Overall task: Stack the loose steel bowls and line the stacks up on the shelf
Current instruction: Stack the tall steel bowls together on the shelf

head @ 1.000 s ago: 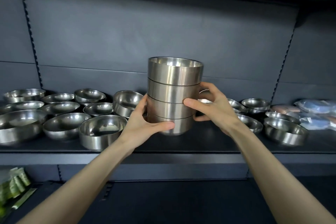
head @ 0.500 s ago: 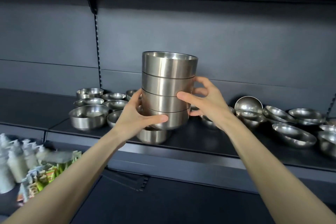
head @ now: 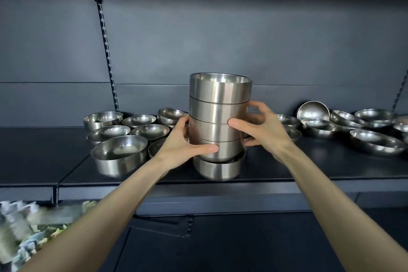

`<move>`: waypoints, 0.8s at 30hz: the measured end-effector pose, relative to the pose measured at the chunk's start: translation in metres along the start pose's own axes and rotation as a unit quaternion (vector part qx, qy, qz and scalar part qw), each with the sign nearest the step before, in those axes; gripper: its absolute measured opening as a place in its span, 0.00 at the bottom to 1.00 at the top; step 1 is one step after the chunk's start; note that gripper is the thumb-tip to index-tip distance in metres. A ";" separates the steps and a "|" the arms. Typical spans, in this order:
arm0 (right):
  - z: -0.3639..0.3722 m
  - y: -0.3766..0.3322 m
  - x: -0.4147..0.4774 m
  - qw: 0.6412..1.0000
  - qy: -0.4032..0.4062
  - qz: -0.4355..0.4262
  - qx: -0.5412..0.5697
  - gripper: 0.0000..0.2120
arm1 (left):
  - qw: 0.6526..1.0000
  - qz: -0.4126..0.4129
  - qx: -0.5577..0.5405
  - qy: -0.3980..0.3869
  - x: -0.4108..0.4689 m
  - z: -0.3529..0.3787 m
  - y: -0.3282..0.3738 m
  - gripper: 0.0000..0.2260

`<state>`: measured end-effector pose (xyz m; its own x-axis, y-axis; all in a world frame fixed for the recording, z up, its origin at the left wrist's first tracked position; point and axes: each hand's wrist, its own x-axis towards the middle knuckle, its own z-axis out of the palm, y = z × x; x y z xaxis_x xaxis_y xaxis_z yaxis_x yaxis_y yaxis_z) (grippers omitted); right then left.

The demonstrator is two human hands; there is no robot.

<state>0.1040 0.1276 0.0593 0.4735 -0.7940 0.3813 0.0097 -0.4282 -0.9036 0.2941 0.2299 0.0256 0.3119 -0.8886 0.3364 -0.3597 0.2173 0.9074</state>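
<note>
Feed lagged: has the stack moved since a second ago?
Yes: the stack went left and down, onto the front bowl on the shelf.

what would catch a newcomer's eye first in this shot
The tall stack of four steel bowls at centre, gripped by the left hand and right hand, sits directly over a single bowl at the front edge of the shelf. Loose bowls lie scattered to both sides, and one tipped bowl stands on its edge at the back right.
</note>
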 end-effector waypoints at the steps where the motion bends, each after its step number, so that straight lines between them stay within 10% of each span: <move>1: 0.000 0.000 0.000 1.000 0.005 0.002 -0.002 0.34 | 1.000 -0.004 -0.004 -0.010 0.004 0.000 -0.003 0.40; 24: 0.004 0.013 -0.007 0.997 0.009 0.050 -0.055 0.45 | 0.996 -0.009 0.056 -0.075 0.015 -0.004 -0.018 0.55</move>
<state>0.1044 0.1297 0.0437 0.4515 -0.8421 0.2950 -0.1334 -0.3906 -0.9108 0.3086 0.2143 0.0152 0.1864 -0.9442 0.2715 -0.4533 0.1625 0.8764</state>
